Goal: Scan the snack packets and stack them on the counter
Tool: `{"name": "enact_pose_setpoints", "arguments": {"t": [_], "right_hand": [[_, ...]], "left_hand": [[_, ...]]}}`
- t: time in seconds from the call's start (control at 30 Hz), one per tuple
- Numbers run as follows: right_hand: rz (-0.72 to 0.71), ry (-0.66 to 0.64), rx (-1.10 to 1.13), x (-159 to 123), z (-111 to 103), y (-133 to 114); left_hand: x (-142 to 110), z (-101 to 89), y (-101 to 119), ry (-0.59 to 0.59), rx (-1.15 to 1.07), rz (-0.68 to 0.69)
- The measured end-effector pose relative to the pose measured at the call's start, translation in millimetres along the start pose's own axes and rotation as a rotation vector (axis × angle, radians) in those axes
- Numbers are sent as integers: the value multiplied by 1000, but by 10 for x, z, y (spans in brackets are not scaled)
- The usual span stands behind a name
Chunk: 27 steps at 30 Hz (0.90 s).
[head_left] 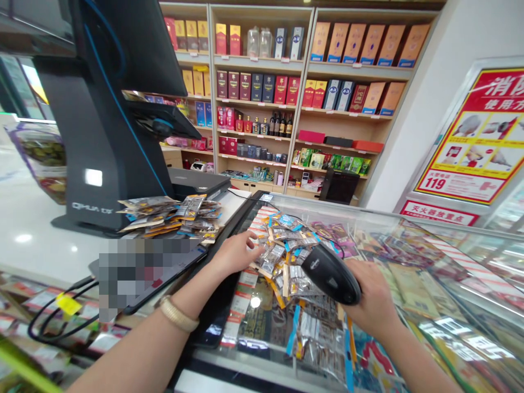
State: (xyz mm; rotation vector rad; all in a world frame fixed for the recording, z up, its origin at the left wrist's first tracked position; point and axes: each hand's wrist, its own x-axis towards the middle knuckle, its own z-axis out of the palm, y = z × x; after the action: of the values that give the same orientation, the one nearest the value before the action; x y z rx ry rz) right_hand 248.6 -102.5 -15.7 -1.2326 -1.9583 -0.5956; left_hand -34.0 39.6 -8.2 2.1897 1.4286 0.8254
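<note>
My right hand [370, 297] is wrapped round a black handheld barcode scanner [331, 273], its head turned left over a heap of small snack packets [282, 237]. The packets are clear with blue and orange edges, and lie loose on the glass counter top [249, 297]. At the heap's left edge is my left hand [239, 251], fingers half bent and apart, with nothing visible between them. Whether its fingertips touch the packets I cannot tell. Another pile of similar packets [180, 213] lies to its left, in front of the black cash register [110, 136]. The scanner hides part of the heap.
A phone-like dark device [172, 273] lies on the white counter [24, 218], with black cables [49, 327] hanging off the edge. A bag of green snacks [43, 153] stands behind the register. Shelves [262, 65] of boxed bottles fill the back wall.
</note>
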Motion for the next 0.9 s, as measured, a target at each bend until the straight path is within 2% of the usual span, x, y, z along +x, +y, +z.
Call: {"name": "enact_pose_setpoints", "arguments": {"t": [0.1, 0.27, 0.37, 0.53, 0.67, 0.73, 0.9], "right_hand": [[6, -4, -3, -5, 4, -3], [-1, -2, -2, -2, 5, -12], [-6, 0, -1, 1, 2, -9], [-3, -4, 6, 7, 3, -3], [-14, 10, 8, 16, 0, -15], [-15, 15, 8, 19, -4, -21], [-15, 18, 5, 22, -13, -21]], "left_hand": [[-26, 86, 28, -106, 73, 14], [6, 85, 65, -135, 36, -52], [3, 10, 97, -162, -192, -119], [-36, -134, 155, -309, -646, -295], [-45, -163, 192, -205, -817, -332], [-45, -152, 200, -146, -892, -307], [-20, -117, 180, -90, -1022, -213]]}}
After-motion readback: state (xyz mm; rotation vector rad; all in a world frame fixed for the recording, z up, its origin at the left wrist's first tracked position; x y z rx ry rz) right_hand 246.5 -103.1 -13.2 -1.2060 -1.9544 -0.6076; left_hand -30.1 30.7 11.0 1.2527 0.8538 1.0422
